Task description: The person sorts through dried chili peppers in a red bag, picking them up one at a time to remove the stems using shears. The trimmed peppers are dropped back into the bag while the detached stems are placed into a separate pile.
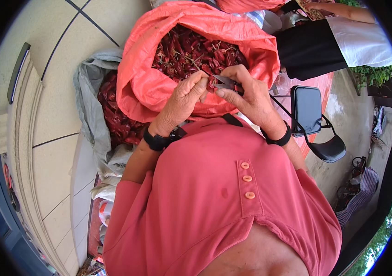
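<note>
Over the near side of a large red woven sack (140,79), my left hand (190,91) pinches a dried red chili pepper (212,84) between thumb and fingers. My right hand (247,93) grips small scissors (228,84), their blades parted around the chili. The handles are mostly hidden by my fingers. Inside the open sack lies a heap of dried red chilies (196,51) with pale stems. Left of it, a grey woven sack (90,93) holds more dark red chilies (116,117).
A person in a white top and black garment (313,51) stands at the upper right. A black folding chair (306,108) stands right of my right hand. Another red sack (247,4) is beyond mine. A tiled wall (68,51) runs along the left.
</note>
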A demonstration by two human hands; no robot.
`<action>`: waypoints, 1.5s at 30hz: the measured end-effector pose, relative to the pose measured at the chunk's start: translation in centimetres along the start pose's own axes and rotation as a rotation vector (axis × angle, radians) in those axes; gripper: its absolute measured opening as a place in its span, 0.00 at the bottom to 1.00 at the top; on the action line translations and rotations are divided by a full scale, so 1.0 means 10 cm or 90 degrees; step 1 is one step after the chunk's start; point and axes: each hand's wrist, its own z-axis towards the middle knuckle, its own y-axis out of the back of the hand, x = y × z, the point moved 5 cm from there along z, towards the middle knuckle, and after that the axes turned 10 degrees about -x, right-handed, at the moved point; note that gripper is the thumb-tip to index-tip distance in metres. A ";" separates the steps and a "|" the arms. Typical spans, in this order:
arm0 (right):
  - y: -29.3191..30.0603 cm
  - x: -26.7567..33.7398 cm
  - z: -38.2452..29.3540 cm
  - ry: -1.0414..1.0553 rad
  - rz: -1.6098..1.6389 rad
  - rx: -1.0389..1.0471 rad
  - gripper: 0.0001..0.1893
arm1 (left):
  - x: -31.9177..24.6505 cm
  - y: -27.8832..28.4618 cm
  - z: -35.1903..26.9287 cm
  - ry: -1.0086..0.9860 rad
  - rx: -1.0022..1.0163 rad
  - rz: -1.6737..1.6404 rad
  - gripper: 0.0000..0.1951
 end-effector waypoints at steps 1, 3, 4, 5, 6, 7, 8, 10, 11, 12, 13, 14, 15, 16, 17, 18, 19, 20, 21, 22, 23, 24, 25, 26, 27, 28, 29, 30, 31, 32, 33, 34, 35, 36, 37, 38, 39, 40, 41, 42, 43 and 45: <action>-0.02 -0.02 -0.01 -0.011 -0.002 0.032 0.19 | 0.01 0.00 -0.01 -0.003 0.008 -0.002 0.13; -0.06 -0.04 -0.03 -0.021 -0.004 0.064 0.19 | 0.02 -0.01 -0.02 0.004 0.010 -0.011 0.13; -0.06 -0.04 -0.04 -0.014 0.006 0.054 0.19 | 0.02 -0.02 -0.02 0.012 0.012 -0.021 0.13; -0.06 -0.04 -0.04 -0.008 0.016 0.043 0.18 | 0.02 -0.03 -0.03 0.011 0.011 -0.021 0.13; -0.06 -0.03 -0.05 -0.007 0.016 0.043 0.18 | 0.02 -0.04 -0.04 0.013 0.008 -0.014 0.13; -0.06 -0.02 -0.05 -0.013 0.012 0.057 0.18 | 0.02 -0.05 -0.04 0.016 0.004 -0.006 0.13; -0.07 -0.02 -0.06 -0.020 0.007 0.070 0.18 | 0.01 -0.05 -0.05 0.016 0.003 -0.006 0.13; -0.07 0.03 -0.05 -0.009 -0.015 0.068 0.17 | -0.01 -0.06 -0.06 0.010 0.014 -0.003 0.14; -0.07 0.05 -0.05 0.001 -0.038 0.065 0.17 | -0.01 -0.07 -0.06 0.009 0.012 -0.004 0.14; -0.08 0.04 -0.05 0.002 -0.038 0.066 0.17 | -0.01 -0.07 -0.06 0.005 0.003 0.005 0.14; -0.09 0.03 -0.05 -0.010 -0.021 0.070 0.17 | -0.02 -0.07 -0.07 0.001 -0.007 0.014 0.13; -0.11 0.01 -0.05 -0.023 -0.003 0.075 0.16 | -0.03 -0.08 -0.07 0.000 -0.007 0.014 0.13; -0.12 0.01 -0.05 -0.023 -0.004 0.076 0.16 | -0.05 -0.08 -0.08 0.003 -0.009 -0.013 0.13; -0.14 0.00 -0.05 -0.034 0.000 0.081 0.17 | -0.07 -0.08 -0.09 0.006 -0.011 -0.040 0.13; -0.15 -0.02 -0.06 -0.045 0.004 0.087 0.17 | -0.05 -0.08 -0.10 0.007 -0.012 -0.041 0.13; -0.16 -0.04 -0.06 -0.046 0.004 0.087 0.17 | -0.05 -0.08 -0.10 -0.028 -0.023 0.005 0.13; -0.18 -0.06 -0.07 -0.051 0.026 0.089 0.17 | -0.06 -0.07 -0.09 -0.063 -0.034 0.051 0.12; -0.19 -0.07 -0.08 -0.056 0.049 0.091 0.17 | -0.07 -0.07 -0.09 -0.063 -0.033 0.051 0.12; -0.19 -0.07 -0.08 -0.057 0.049 0.092 0.17 | -0.07 -0.07 -0.08 -0.065 -0.026 0.066 0.12; -0.20 -0.07 -0.08 -0.064 0.089 0.094 0.16 | -0.08 -0.06 -0.08 -0.067 -0.018 0.081 0.12; -0.21 -0.07 -0.08 -0.070 0.129 0.097 0.16 | -0.08 -0.06 -0.08 -0.066 -0.018 0.081 0.12; -0.21 -0.08 -0.09 -0.071 0.129 0.098 0.16 | -0.09 -0.06 -0.09 -0.076 -0.016 0.094 0.11; -0.22 -0.09 -0.10 -0.068 0.112 0.098 0.15 | -0.10 -0.06 -0.10 -0.087 -0.015 0.107 0.11; -0.22 -0.10 -0.11 -0.064 0.095 0.099 0.15 | -0.09 -0.06 -0.10 -0.086 -0.015 0.107 0.11; -0.23 -0.09 -0.11 -0.065 0.096 0.100 0.15 | -0.10 -0.06 -0.09 -0.115 -0.026 0.120 0.10; -0.23 -0.08 -0.10 -0.066 0.138 0.095 0.15 | -0.11 -0.05 -0.10 -0.144 -0.038 0.132 0.10; -0.23 -0.06 -0.10 -0.067 0.180 0.089 0.15 | -0.11 -0.06 -0.10 -0.142 -0.038 0.133 0.10; -0.23 -0.05 -0.10 -0.068 0.181 0.090 0.15 | -0.11 -0.06 -0.10 -0.136 -0.046 0.131 0.10; -0.23 -0.04 -0.10 -0.066 0.175 0.084 0.14 | -0.11 -0.06 -0.11 -0.130 -0.055 0.129 0.10; -0.23 -0.03 -0.10 -0.064 0.169 0.078 0.13 | -0.11 -0.05 -0.11 -0.129 -0.055 0.130 0.10; -0.24 -0.02 -0.11 -0.064 0.169 0.077 0.13 | -0.11 -0.06 -0.12 -0.109 -0.049 0.124 0.10; -0.23 -0.03 -0.13 -0.058 0.134 0.048 0.13 | -0.10 -0.06 -0.12 -0.088 -0.044 0.118 0.11; -0.22 -0.03 -0.13 -0.052 0.099 0.019 0.12 | -0.09 -0.05 -0.11 -0.089 -0.043 0.118 0.11; -0.22 -0.01 -0.14 -0.052 0.099 0.019 0.12 | -0.08 -0.06 -0.10 -0.078 -0.025 0.107 0.11; -0.20 0.01 -0.14 -0.035 0.074 0.003 0.12 | -0.07 -0.06 -0.10 -0.067 -0.006 0.095 0.12; -0.18 0.03 -0.14 -0.020 0.049 -0.014 0.12 | -0.06 -0.05 -0.10 -0.067 -0.006 0.095 0.12; -0.18 0.03 -0.14 -0.019 0.048 -0.014 0.12 | -0.05 -0.05 -0.10 -0.063 0.010 0.086 0.12; -0.17 0.03 -0.15 -0.014 0.040 -0.010 0.12 | -0.04 -0.06 -0.11 -0.059 0.027 0.076 0.14; -0.17 0.03 -0.17 -0.009 0.033 -0.005 0.13 | -0.01 -0.06 -0.11 -0.060 0.028 0.076 0.14; -0.18 0.01 -0.17 -0.008 0.032 -0.006 0.13 | 0.04 -0.06 -0.11 -0.032 0.029 0.054 0.14; -0.20 -0.02 -0.19 -0.014 0.021 -0.003 0.12 | 0.07 -0.07 -0.11 -0.004 0.029 0.032 0.14; -0.21 -0.05 -0.21 -0.021 0.011 -0.001 0.11 | 0.09 -0.06 -0.11 0.005 0.049 -0.004 0.13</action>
